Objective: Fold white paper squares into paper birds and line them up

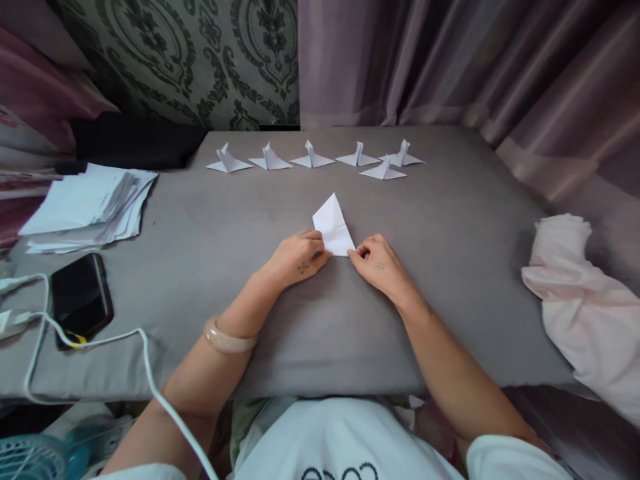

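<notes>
A folded sheet of white paper (334, 223), pointed at its far end, lies on the grey cloth-covered table in front of me. My left hand (301, 257) grips its near left edge, fingers curled and thumb along the bottom. At the near right corner, my right hand (376, 262) pinches the paper between thumb and fingers. Behind it stands a row of several white origami birds (311, 157) with spread wings. One more paper bird (384, 171) sits slightly in front of the row, toward the right.
On the left rest a stack of paper (90, 207), a black phone (83, 297) and a white cable (147, 353) that runs off the near edge. Black fabric (135, 140) lies at the back left. Pale pink cloth (580, 287) is bunched on the right.
</notes>
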Demonstrator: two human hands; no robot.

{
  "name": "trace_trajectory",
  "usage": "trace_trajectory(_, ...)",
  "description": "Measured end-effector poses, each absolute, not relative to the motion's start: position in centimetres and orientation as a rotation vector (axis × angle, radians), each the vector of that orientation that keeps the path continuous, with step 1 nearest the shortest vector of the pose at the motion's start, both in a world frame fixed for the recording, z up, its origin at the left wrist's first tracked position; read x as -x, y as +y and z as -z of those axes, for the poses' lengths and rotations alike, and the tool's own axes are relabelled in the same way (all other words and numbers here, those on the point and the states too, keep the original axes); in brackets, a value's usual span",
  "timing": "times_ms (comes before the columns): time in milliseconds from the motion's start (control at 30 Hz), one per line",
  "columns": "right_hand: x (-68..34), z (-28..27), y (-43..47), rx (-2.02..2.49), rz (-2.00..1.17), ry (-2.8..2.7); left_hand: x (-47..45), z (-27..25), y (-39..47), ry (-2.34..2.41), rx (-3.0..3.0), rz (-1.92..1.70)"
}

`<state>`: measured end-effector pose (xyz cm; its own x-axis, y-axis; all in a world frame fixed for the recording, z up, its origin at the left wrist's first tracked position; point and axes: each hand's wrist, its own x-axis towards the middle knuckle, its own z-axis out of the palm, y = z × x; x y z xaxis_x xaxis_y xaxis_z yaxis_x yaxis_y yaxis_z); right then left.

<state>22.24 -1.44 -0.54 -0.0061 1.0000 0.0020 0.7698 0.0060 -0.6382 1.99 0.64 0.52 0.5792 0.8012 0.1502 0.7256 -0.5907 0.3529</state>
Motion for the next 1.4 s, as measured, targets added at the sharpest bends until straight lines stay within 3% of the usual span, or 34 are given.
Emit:
trace_trajectory(400, -22.6, 0.3, -1.5, 1.832, -0.718, -1.846, -3.0, 1.0, 1.5, 1.323, -2.454, -0.491)
trace_trajectory(700, -25.0, -0.8, -0.8, 1.786, -1.1, -1.686, -3.4, 0.8, 2.3, 1.333, -2.388, -0.428)
trace_trajectory(1133, -22.0, 0.6, -1.1, 1.723, -0.765, -1.728, -3.0, 0.1, 0.6, 1.483, -2.424, -0.502)
trace_trajectory(1267, -22.0, 0.4, -1.3, 1.566, -0.687, -1.775, -1.5, -0.2, 1.1, 1.568, -2.449, -0.868)
trace_trajectory(1400, -21.8, -0.2, -1.7, 1.419, -0.354, -1.942, -0.3, -0.9, 1.4, 1.6, -2.576, -1.185)
